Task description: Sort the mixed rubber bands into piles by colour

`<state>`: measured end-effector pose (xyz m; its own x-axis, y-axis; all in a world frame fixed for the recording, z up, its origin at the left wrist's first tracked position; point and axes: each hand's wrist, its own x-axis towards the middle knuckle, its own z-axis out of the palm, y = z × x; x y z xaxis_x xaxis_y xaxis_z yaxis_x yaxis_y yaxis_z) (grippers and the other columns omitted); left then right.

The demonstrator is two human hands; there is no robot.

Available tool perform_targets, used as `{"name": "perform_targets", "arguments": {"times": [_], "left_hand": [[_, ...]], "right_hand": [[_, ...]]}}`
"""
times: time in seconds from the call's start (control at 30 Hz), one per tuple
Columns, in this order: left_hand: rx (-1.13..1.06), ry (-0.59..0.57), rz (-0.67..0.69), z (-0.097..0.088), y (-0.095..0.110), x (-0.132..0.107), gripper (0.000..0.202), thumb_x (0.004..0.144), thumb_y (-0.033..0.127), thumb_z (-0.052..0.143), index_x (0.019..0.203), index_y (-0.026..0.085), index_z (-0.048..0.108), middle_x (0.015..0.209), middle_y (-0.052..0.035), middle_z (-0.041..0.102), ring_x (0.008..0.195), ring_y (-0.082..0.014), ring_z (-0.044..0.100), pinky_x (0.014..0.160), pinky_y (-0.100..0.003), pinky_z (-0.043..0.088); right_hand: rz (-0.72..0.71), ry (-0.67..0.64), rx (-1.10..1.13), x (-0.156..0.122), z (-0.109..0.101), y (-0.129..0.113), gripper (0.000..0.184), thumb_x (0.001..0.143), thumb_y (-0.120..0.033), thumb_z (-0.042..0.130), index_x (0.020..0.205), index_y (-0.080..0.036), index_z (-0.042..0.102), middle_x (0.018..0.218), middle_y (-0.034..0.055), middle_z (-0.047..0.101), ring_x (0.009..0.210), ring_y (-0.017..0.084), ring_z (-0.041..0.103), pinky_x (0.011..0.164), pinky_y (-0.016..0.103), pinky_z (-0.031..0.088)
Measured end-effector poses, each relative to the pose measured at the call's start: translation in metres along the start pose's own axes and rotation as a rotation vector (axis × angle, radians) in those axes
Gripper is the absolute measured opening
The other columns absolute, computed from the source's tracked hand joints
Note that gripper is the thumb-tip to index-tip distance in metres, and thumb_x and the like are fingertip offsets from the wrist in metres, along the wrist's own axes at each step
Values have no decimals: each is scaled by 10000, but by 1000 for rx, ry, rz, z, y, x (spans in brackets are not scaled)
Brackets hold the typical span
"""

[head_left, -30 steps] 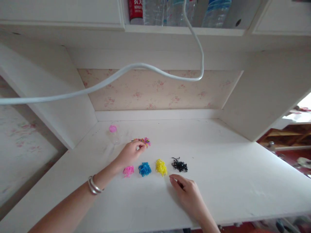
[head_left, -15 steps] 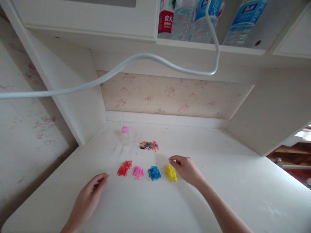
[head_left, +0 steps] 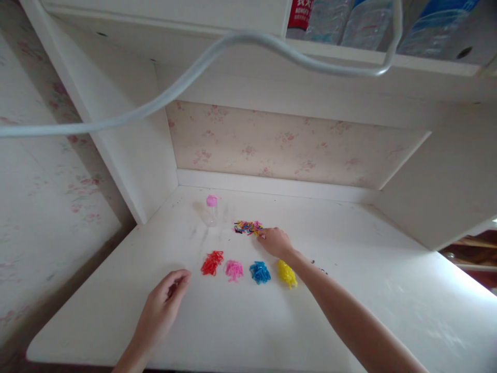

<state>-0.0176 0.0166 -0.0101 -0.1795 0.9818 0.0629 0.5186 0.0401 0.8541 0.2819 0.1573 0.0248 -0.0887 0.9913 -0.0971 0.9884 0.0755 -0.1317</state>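
Note:
At the right edge of a mixed-colour heap of small rubber bands (head_left: 247,227), my right hand (head_left: 275,241) reaches down with its fingers pinched. Whatever the fingertips hold is too small to make out. My left hand (head_left: 165,296) rests on the table left of the sorted piles, fingers curled and thumb against them, with nothing visible in it. A row of single-colour piles lies between the hands: red bands (head_left: 212,262), pink bands (head_left: 233,270), blue bands (head_left: 260,272) and yellow bands (head_left: 286,274). My right forearm passes over the yellow pile's right side.
A clear bottle with a pink cap (head_left: 212,210) stands behind the red pile. A few dark bits (head_left: 323,271) lie right of my forearm. Overhead, a white cable (head_left: 186,83) crosses the view below a shelf with water bottles (head_left: 365,26). Cabinet walls flank the white table (head_left: 240,326).
My right hand has moved from above the yellow pile, away and leftward to the mixed heap. Dark bits now show right of my forearm. My left hand keeps its curled pose; the view has shifted.

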Motion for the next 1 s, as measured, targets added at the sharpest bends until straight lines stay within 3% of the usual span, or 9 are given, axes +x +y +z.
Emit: {"name": "perform_targets", "arguments": {"times": [0.3, 0.6, 0.8, 1.0], "left_hand": [[8, -33, 26, 0, -2, 0, 387, 829, 497, 484, 1048, 199, 599, 919, -21, 666, 798, -162, 611, 706, -226, 472], [7, -25, 61, 0, -1, -1, 372, 840, 476, 471, 1043, 198, 610, 909, -32, 677, 770, -168, 618, 695, -240, 489], [13, -18, 63, 0, 0, -1, 384, 827, 489, 477, 1034, 199, 621, 880, -33, 684, 761, -175, 625, 683, -247, 501], [22, -32, 64, 0, 0, 0, 364, 839, 468, 474, 1045, 203, 618, 896, -26, 678, 774, -165, 616, 702, -239, 490]], "right_hand": [[-5, -1, -52, -3, 7, 9, 366, 905, -377, 333, 1054, -282, 654, 995, 86, 684, 889, 222, 629, 729, 297, 421], [-35, 52, 66, 1, 7, 18, 344, 906, -342, 355, 1042, -257, 660, 982, 67, 693, 874, 182, 622, 678, 231, 373], [-46, 85, 192, 11, -3, 35, 332, 868, -280, 386, 904, -185, 703, 837, 56, 699, 759, 150, 605, 603, 205, 337], [-74, 127, 340, 15, -1, 41, 376, 836, -356, 399, 842, -166, 723, 652, 18, 643, 632, 137, 548, 542, 209, 313]]}}
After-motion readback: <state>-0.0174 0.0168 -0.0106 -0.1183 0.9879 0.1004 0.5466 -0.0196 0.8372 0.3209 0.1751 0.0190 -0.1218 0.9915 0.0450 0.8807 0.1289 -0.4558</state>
